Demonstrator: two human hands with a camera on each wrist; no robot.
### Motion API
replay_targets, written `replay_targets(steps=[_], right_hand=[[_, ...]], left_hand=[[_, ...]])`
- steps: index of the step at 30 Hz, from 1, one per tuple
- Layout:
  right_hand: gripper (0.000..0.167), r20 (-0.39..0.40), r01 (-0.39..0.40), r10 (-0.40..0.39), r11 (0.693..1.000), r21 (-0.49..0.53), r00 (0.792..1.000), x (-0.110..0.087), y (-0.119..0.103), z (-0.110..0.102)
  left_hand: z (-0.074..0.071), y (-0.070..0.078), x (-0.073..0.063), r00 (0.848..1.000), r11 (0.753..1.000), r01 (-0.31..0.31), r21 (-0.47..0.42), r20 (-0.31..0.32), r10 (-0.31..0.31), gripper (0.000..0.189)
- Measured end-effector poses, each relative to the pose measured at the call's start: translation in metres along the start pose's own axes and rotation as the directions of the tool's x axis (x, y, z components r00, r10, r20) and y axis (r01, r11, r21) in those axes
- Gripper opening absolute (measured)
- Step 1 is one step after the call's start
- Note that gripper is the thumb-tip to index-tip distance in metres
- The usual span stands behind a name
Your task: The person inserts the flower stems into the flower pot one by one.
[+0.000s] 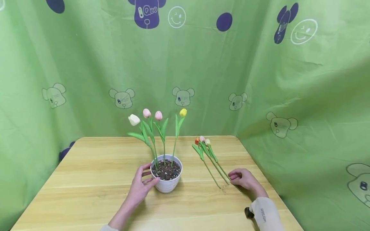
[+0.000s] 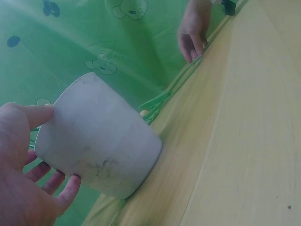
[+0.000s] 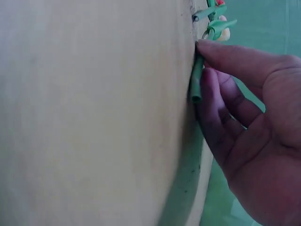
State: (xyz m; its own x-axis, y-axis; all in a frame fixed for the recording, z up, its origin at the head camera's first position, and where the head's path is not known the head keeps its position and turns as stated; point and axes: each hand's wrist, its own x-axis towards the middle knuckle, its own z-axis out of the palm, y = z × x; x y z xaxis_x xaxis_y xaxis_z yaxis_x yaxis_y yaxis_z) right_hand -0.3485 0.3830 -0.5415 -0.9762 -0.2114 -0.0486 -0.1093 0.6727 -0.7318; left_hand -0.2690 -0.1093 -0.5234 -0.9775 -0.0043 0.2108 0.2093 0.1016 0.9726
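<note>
Here, in the head view, we see a white pot [image 1: 167,186] standing upright on the wooden table [image 1: 98,166], left of the middle, its round mouth filled with dark, crumbly soil [image 1: 165,171] flecked with paler bits. Four tulips rise from it: a white tulip [image 1: 134,120] leaning left, two pink tulips [image 1: 146,113] and a yellow tulip [image 1: 183,112], all with slender green stems and long pointed leaves. The left hand [image 1: 140,186] grips the pot's left side, thumb near the rim. To the right, well apart from it, the right hand [image 1: 245,179] is at the lower stem ends of three more tulips lying side by side: a red tulip [image 1: 197,141], a pink-headed tulip [image 1: 202,138] and a pale tulip [image 1: 207,141]. Behind the table we find a green curtain [image 1: 202,64] printed with bear heads.

In the left wrist view, we look along the pot's smooth, tapering wall, which bears grey smudges low down; thumb and fingers hold it near the rim.

In the right wrist view, we see thumb and fingertips pinching one green stem [image 3: 196,87] near its cut end, close to the tabletop; the flower heads beyond are small and partly hidden.
</note>
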Motion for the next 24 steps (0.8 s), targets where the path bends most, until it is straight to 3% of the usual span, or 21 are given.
replay_targets(steps=[10,16,24], right_hand=[[0.030,-0.086,0.002,-0.004,1.000,-0.024,0.996,0.0012,0.0087,-0.0003],[0.025,-0.139,0.010,-0.023,0.996,-0.093,0.990,0.0003,0.0102,-0.0026],[0.024,-0.162,0.019,-0.038,0.993,-0.116,0.986,-0.0006,0.0112,-0.0059]], left_hand=[[0.0004,0.0015,-0.0011,1.000,1.000,0.004,-0.007,-0.002,-0.004,0.075],[0.0006,0.0022,-0.0015,1.000,1.000,-0.019,-0.001,0.001,0.019,0.075],[0.0005,0.0015,-0.0008,1.000,1.000,0.003,-0.004,0.002,-0.003,0.075]])
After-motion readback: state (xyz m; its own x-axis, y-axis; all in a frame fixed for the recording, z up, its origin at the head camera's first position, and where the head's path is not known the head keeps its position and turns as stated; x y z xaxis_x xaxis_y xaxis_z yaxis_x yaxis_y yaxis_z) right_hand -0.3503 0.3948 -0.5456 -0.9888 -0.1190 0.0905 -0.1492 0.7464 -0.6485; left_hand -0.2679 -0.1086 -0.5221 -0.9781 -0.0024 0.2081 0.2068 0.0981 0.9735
